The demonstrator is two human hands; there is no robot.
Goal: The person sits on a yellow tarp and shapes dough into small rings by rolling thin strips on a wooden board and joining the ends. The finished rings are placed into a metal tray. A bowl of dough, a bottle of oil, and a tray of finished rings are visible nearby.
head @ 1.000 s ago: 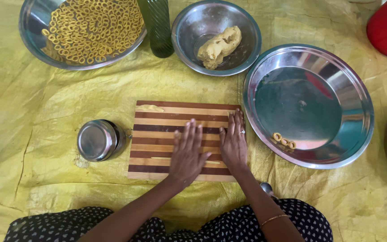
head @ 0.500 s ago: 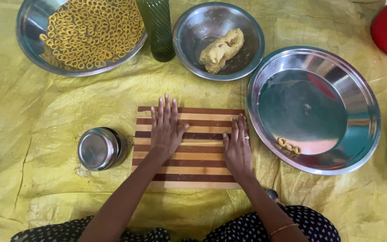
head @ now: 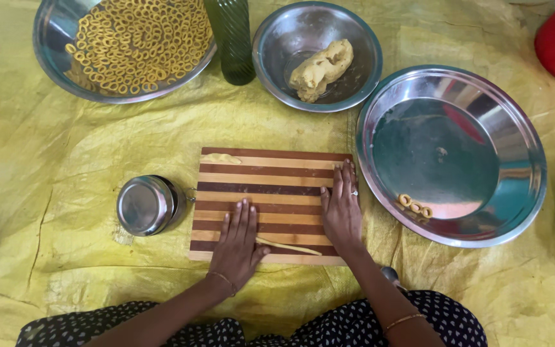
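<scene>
Hands (head: pixel 239 247) (head: pixel 340 209), two, on one striped board (head: pixel 264 186)

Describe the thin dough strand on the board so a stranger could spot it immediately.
Start at the striped wooden board in the middle of the yellow sheet. Along its near edge, between the left hand and right hand, lies the dough strand. It is long, thin and pale, unlike the short flat dough scrap at the far left corner.

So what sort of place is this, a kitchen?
Probably a home snack-making spot on the floor, not a kitchen counter: a yellow sheet covers the ground, a striped wooden board holds a thin dough rope, and a steel plate is piled with dough rings.
</scene>
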